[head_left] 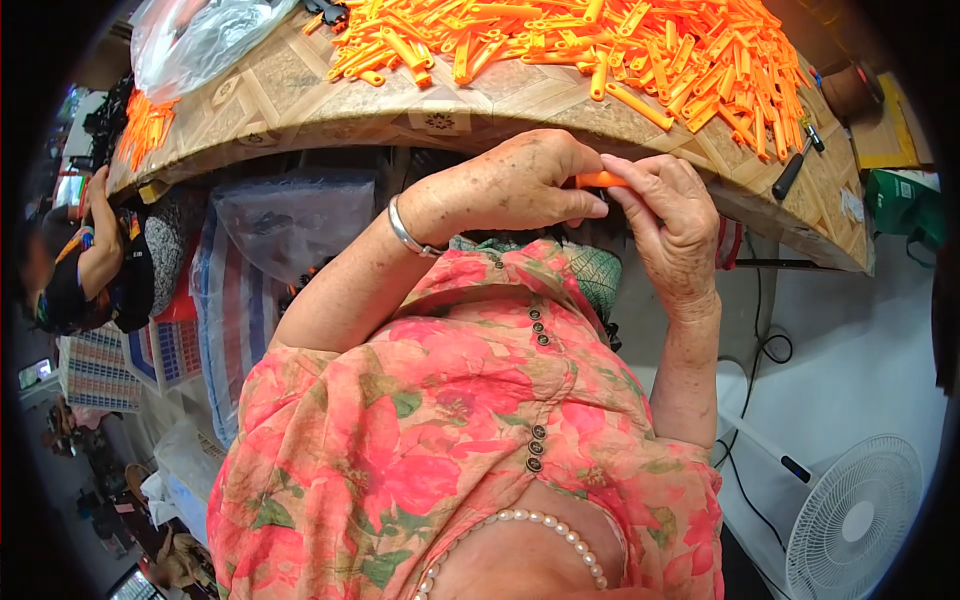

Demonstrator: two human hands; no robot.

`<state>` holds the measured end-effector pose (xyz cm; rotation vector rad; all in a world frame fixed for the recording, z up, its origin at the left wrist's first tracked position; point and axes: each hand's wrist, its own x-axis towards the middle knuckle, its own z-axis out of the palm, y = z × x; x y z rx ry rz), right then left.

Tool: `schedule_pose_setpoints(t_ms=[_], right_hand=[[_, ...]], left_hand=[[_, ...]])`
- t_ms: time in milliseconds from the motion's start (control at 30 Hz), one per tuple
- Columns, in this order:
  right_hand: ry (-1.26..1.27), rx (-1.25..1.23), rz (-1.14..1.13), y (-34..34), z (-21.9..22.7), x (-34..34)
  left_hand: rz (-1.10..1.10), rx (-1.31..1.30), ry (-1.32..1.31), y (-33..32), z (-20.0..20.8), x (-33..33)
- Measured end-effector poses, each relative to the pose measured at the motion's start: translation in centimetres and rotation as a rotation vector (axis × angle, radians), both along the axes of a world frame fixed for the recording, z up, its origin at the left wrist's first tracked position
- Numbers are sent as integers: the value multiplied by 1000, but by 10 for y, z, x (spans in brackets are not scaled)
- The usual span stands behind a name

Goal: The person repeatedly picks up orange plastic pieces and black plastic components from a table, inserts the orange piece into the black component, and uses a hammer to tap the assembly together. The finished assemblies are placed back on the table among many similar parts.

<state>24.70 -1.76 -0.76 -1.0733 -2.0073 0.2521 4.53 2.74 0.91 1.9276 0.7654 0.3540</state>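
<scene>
Left hand (530, 185), right hand (678, 205) both gripping one orange plastic piece (598, 180); big heap (690, 60) on worktop (275, 95), probably loads left, finished ones unclear.

The small piece (598, 180) is orange, the tabletop (275, 85) beige-and-brown geometric, the blouse (450, 385) pink floral.

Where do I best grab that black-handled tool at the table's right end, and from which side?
Probably by its black handle, from the near side: it is long and slants toward the near edge of the table, while the other end lies close to the orange pieces.
</scene>
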Motion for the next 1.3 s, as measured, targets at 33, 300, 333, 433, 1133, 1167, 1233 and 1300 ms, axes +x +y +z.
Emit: schedule_pose_setpoints(t_ms=[33,300,333,433,1133,1167,1233,1300], right_hand=[[25,-22,12,1,-1,1],[62,-105,-12,-2,2,7],[31,-101,-24,-2,1,7],[62,-101,-35,-3,-1,8],[-15,-58,16,-8,3,5],[-19,-57,20,-8,2,5],[-30,-57,24,-8,2,6],[-35,-61,21,-8,1,7]], left_hand=[[11,-61,-25,0,1,-2],[110,-147,-100,3,-8,-15],[119,-132,-95,3,-10,-15],[131,-155,-149,0,-7,-14],[65,-188,-72,-2,-10,-15],[63,-183,-65,-2,-10,-15],[55,-124,-64,-2,-10,-15],[43,-71,-59,-3,-8,-15]])
